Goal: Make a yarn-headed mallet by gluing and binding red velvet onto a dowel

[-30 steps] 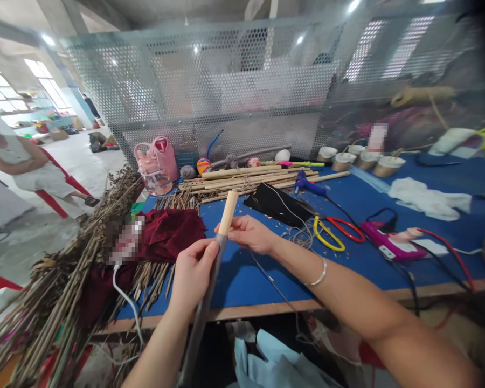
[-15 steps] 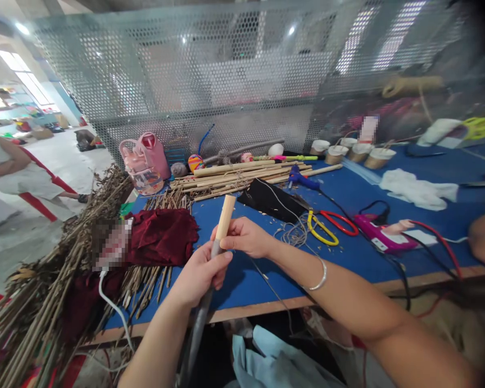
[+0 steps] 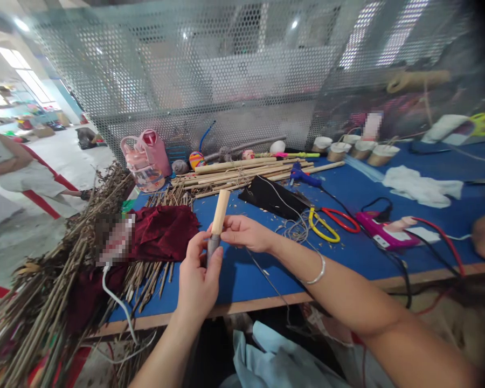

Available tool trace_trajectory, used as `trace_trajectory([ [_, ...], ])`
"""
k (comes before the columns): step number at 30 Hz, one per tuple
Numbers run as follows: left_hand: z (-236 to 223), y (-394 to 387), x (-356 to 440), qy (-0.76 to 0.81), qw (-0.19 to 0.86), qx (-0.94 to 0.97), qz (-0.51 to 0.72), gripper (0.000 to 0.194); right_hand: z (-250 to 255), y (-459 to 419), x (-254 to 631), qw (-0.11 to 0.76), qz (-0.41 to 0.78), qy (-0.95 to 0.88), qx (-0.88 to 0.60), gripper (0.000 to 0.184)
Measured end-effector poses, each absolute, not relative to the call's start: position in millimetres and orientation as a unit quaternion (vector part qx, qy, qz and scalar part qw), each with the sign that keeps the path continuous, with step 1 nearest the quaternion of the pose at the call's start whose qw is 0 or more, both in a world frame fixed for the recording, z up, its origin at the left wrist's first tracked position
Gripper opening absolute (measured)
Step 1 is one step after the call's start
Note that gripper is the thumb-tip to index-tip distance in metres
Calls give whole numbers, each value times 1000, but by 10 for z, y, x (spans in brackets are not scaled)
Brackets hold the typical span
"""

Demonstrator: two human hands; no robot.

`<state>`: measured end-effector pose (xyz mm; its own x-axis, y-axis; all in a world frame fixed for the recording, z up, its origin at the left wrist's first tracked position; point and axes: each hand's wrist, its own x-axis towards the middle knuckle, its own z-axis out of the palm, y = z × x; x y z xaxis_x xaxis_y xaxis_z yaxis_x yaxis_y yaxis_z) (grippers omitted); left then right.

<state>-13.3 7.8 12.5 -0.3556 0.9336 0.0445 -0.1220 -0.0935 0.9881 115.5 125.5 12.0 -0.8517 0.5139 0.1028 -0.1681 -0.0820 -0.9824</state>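
A pale wooden stick [image 3: 220,207], its lower part covered in grey wrapping [image 3: 213,246], leans slightly right above the blue table. My left hand [image 3: 199,272] is closed around the grey part, thumb in front; the stick's lower end is hidden behind that hand and forearm. At the wrapping's upper edge, my right hand [image 3: 246,233] is pinched against the stick's right side, with some fingertips behind it. A thin grey yarn strand [image 3: 267,277] runs from under my right hand down over the table edge. Scissors [image 3: 321,223] with yellow and red handles lie to the right.
Behind my hands lie bare sticks [image 3: 242,175], a black cloth [image 3: 272,196], tangled yarn [image 3: 297,231] and a blue glue gun [image 3: 303,173]. A dark red cloth [image 3: 165,231] and dry stalks [image 3: 52,280] are leftward. Rightward are a purple power strip [image 3: 383,231] and white gloves [image 3: 420,186].
My left hand has turned more upright around the stick, its thumb now pointing up. The long grey lower part, seen below the hand before, is now hidden. My right hand stays by the wrapping's edge.
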Motion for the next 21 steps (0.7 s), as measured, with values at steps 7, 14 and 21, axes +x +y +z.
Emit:
trace_trajectory([
  [7,86,204,-204,451,512,442,582,29,115,1221,1143,237,762,-595,-97,46],
  [14,84,177,-160,484,494,452,563,41,153,1218,1142,297,750,-578,-124,38],
  [21,28,104,-128,562,347,509,552,35,141,1194,1107,307,746,-575,-135,42],
])
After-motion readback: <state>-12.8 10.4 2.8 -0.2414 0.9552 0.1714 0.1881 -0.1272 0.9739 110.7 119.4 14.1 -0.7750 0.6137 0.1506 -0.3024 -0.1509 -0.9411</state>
